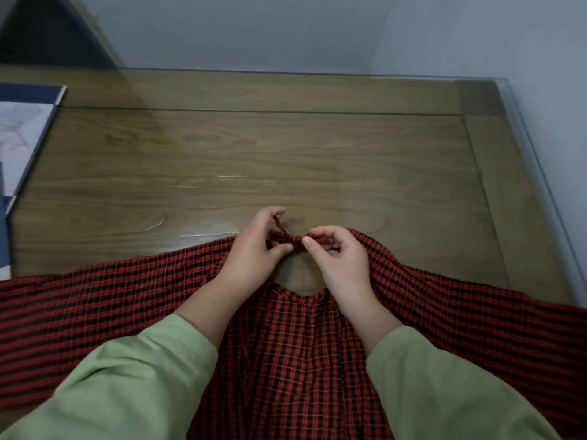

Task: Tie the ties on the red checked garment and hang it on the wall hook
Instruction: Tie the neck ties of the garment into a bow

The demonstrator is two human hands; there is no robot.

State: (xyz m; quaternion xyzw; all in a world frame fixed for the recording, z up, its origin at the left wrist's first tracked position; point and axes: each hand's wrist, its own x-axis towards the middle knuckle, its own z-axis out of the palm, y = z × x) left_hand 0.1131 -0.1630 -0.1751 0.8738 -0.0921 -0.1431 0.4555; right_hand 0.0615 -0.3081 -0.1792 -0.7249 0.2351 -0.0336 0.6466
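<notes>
Red checked ties (287, 238) meet in a small twisted bunch at the far side of the round neckline (301, 296), just above the tabletop. The red checked garment (295, 350) lies spread flat on the near half of the wooden table (286, 147), its body running toward the person and its sides fanning out left and right. Laid so, the cloth bears its own weight and only the thin strips need handling.

The left hand (254, 249) pinches one strip between thumb and curled fingers, with a loose end sticking up by its fingertips. The right hand (341, 262) pinches the other strip, thumb and forefinger closed on it right at the crossing. The two hands nearly touch, which fits drawing a knot or bow snug. The bunch is too small to tell whether it is a first crossing or a finished bow. Both wrists lie low over the cloth, probably to steady the fine work.

Pale green sleeves (133, 376) cover the forearms. A glass sheet (524, 134) covers the table, its edge showing at the right and far sides. A blue-bordered booklet (25, 128) lies at the far left, well apart from the garment. A grey wall (254, 33) stands behind. No hook is in view, so I judge hanging to be a later step.
</notes>
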